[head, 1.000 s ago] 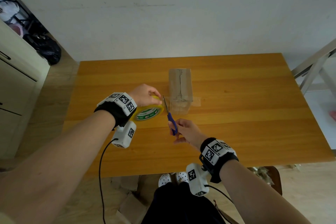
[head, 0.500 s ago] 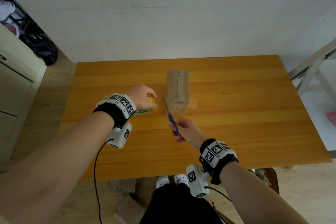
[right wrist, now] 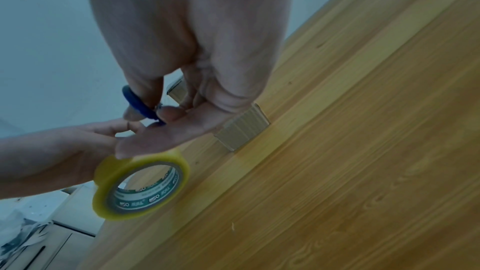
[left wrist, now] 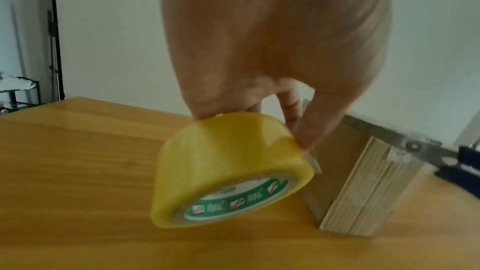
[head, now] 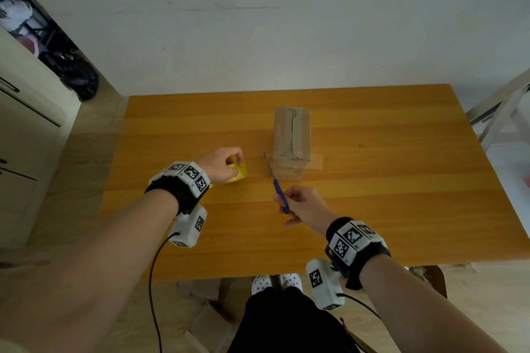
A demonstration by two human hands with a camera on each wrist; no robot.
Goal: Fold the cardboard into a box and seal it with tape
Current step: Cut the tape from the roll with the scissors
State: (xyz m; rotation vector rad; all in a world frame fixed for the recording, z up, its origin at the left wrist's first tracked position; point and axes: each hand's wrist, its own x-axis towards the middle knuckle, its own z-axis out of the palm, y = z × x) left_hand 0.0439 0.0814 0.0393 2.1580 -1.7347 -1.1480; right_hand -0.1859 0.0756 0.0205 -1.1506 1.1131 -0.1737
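Box: a narrow cardboard box [head: 292, 143] lies near the middle of the wooden desk [head: 372, 195], its long axis running away from the person toward the wall, a dark seam along its top.
Tape strip: clear tape [head: 315, 163] crosses the box's near end and sticks out onto the desk on the right side.
Left hand: the left hand [head: 222, 164] pinches the yellow tape roll [left wrist: 223, 171] by its upper rim, fingers curled; the roll is tilted, its lower edge at the desk, just left of the box and apart from it.
Right hand: the right hand [head: 305, 205] grips blue-handled scissors [head: 276, 182], fingers through the loops; the blades are nearly together and point away toward the box's near left corner.
Around: a pale cabinet [head: 25, 135] stands left of the desk, a dark bag [head: 81, 79] on the floor by the wall.
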